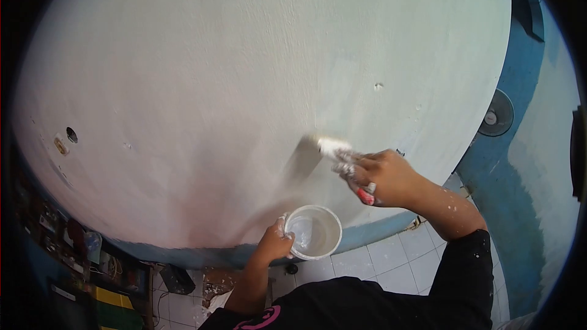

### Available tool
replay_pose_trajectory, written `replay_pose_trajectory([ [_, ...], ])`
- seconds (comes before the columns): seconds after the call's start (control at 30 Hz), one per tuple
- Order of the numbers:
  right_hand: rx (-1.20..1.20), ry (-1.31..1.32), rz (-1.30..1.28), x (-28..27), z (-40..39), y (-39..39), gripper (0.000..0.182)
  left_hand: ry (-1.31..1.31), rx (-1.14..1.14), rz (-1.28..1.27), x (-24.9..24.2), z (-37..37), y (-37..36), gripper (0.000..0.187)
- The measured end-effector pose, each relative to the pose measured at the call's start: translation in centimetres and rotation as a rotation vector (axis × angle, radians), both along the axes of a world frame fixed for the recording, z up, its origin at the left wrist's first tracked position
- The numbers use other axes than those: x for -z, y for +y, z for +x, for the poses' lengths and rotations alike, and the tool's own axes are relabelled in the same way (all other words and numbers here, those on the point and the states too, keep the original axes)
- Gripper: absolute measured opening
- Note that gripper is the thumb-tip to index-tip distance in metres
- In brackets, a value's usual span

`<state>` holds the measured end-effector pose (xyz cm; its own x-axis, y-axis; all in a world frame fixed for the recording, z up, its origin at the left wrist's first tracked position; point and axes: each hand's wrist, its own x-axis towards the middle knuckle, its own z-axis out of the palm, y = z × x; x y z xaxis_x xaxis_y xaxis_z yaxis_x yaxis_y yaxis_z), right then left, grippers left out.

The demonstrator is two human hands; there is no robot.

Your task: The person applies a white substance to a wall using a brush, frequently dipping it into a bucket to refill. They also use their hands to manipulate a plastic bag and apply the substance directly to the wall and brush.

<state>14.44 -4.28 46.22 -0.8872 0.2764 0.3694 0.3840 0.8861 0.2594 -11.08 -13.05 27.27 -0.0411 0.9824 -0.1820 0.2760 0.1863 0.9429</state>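
My right hand (385, 177) is closed round a paintbrush (333, 148) whose white, paint-covered bristles are at the wall. A bit of red handle shows below my fingers, and white paint coats the fingers. My left hand (276, 241) grips the rim of a white plastic tub (335, 232), with its thumb over the edge. The tub is tilted toward me and has whitish paint inside; how much is hard to tell. In front of both hands rises the wall (244, 73), mostly white, with a blue strip (376, 227) along its bottom.
An electrical outlet (60, 145) and a dark hole (71, 135) are at the wall's left. A fan (496, 113) stands by the blue-and-white side wall (520, 189). A black box (177, 279) and cluttered shelves (61, 238) are at lower left, above white floor tiles (391, 263).
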Motion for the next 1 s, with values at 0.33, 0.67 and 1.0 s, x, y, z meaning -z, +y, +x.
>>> replay_pose_trajectory([
  [0.33, 0.009, 0.059, 0.29, 6.6, -2.3, 1.8, 0.03, 0.009, 0.055, -0.07, 1.3, 0.3, -1.0, 0.054],
  [0.67, -0.053, 0.61, 0.395, -3.4, 1.4, 1.6, 0.025, -0.038, -0.025, -0.075, 2.0, 0.1, -2.8, 0.049],
  [1.0, -0.138, 0.032, 0.348, 9.0, -2.8, 2.6, 0.026, 0.0, -0.006, -0.07, 1.4, 2.9, -1.7, 0.054],
])
